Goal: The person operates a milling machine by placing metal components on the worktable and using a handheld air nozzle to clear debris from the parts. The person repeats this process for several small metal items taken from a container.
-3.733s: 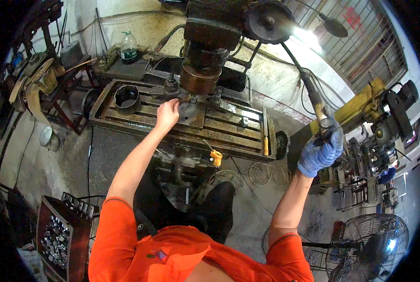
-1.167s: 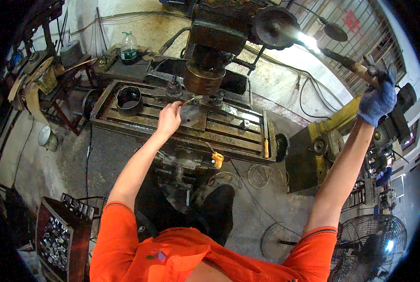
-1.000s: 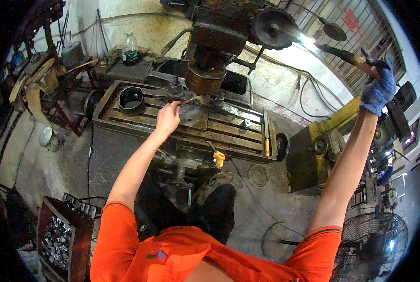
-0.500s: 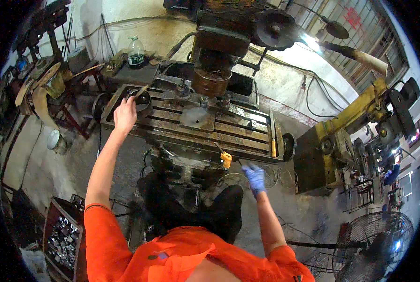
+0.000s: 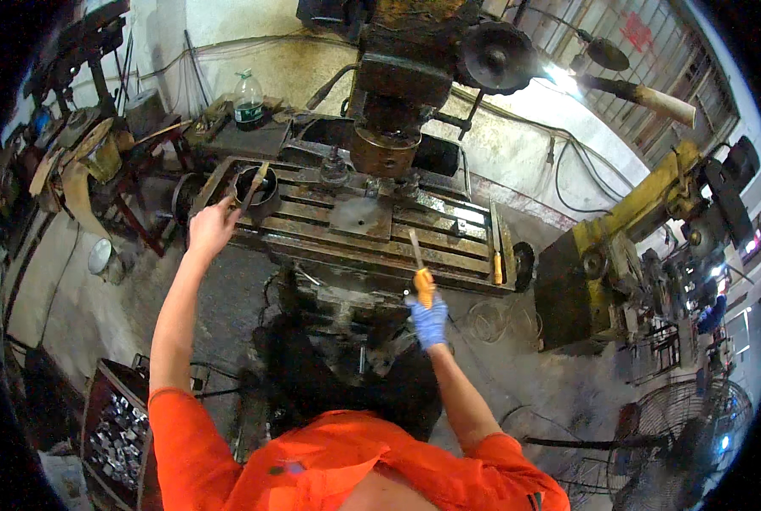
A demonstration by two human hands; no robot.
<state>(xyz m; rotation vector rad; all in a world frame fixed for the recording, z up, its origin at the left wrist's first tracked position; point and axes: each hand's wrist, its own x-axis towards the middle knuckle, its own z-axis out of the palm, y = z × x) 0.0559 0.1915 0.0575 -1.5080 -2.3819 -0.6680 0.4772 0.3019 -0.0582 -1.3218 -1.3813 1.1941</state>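
The slotted table (image 5: 449,258) carries a black pot (image 5: 266,207) near its left edge. The gloved right hand (image 5: 429,324) grips a yellow air gun (image 5: 424,288), its nozzle over the table's front edge. At the front left corner, the bare left hand (image 5: 213,228) holds a brush (image 5: 256,183), slanted over the pot.

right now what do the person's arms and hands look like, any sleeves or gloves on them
Both arms wear short, bright orange-red sleeves, leaving the forearms bare. The right hand has a blue fabric glove; the left hand is ungloved.
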